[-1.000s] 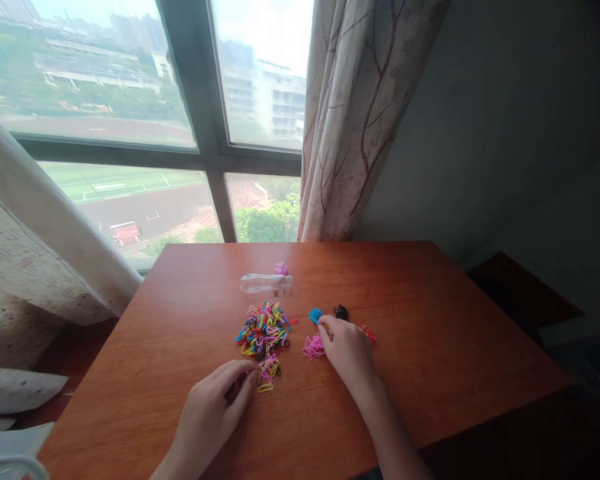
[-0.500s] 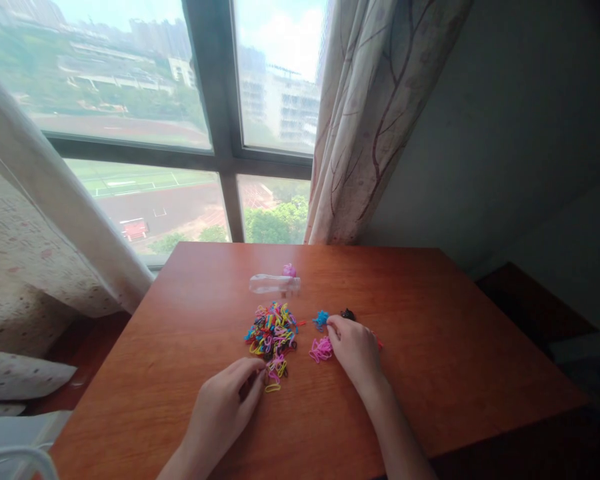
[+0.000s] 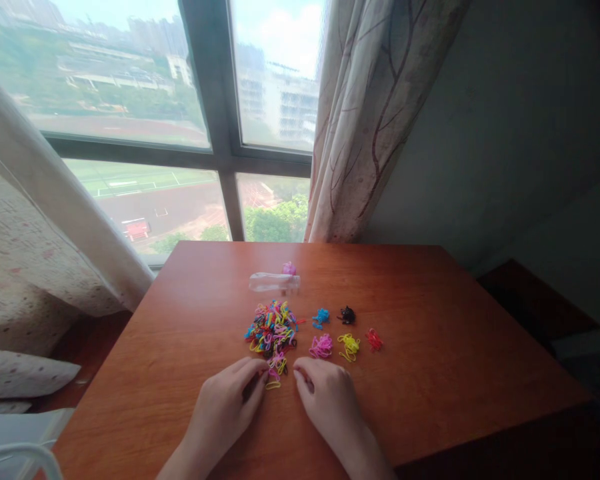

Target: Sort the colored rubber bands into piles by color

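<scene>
A mixed heap of coloured rubber bands (image 3: pixel 271 328) lies on the table, with a few pink and yellow loops trailing toward me. At this near edge, my left hand (image 3: pixel 230 393) has thumb and forefinger pinched together against the stray loops; what lies between the tips is hidden. Just right of those loops, my right hand (image 3: pixel 330 390) is curled closed, with no band showing at its fingertips. Beyond it sit small single-colour piles: blue bands (image 3: pixel 321 317), black bands (image 3: pixel 347 315), pink bands (image 3: pixel 321 346), yellow bands (image 3: pixel 349 346) and red bands (image 3: pixel 374 339).
Behind the heap a clear plastic bottle (image 3: pixel 267 283) lies on its side, a pink-purple bundle (image 3: pixel 289 268) just past it. The wooden table (image 3: pixel 430 373) ends at a window (image 3: pixel 220 160) with curtains (image 3: pixel 370 120). A white object (image 3: pixel 20 460) stands at lower left.
My right hand has moved from beside the blue bands down and left to the mixed heap's near edge, uncovering the yellow and red piles. My left hand has hardly moved.
</scene>
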